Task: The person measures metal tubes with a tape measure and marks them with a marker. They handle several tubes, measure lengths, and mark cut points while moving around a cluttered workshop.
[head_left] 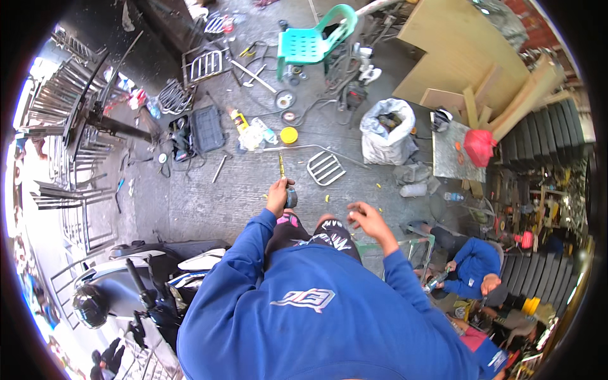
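Observation:
My left hand (277, 197) is closed around a dark tape measure (291, 198). Its short yellow blade (281, 166) sticks out away from me, over the concrete floor. To the right, my right hand (370, 223) hovers in front of my knee with its fingers loosely bent and apart; I see nothing in it. Beyond my hands, a small metal grate (326, 169) with parallel bars lies on the floor. Behind it runs a thin bent metal rod (315, 147), its left end near a round yellow lid or tub (289, 135).
A green plastic chair (301, 46) stands at the back. A white sack (387, 136) and plywood sheets (461, 50) are at the right. An open black tool case (207, 128) lies left, a motorcycle (126, 288) stands near left. Co-workers in blue (476, 259) sit at the lower right.

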The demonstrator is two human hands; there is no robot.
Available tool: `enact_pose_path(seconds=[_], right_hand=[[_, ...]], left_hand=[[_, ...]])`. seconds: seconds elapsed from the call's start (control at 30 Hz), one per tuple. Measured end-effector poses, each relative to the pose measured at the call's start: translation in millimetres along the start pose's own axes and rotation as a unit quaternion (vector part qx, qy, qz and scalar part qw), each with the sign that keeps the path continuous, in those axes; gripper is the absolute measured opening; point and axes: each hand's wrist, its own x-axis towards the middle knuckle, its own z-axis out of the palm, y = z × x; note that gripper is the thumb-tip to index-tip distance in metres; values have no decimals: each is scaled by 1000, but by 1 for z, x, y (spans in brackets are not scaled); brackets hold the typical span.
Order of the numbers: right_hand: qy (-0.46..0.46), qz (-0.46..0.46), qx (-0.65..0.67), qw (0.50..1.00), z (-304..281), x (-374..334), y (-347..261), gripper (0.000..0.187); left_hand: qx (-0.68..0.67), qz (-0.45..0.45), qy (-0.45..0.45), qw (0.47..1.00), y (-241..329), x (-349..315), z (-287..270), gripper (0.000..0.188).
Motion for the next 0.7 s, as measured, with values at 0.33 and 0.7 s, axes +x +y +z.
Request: enact_pose_path(seconds=[0.33, 0.7], right_hand=[[-25, -48, -265, 963, 36, 562, -17, 33], [49, -104, -559, 821, 170, 1120, 6, 36]], left_hand=[[-182, -17, 51, 982, 55, 122, -47, 36], [-173, -259, 189, 931, 7, 322, -137, 38]])
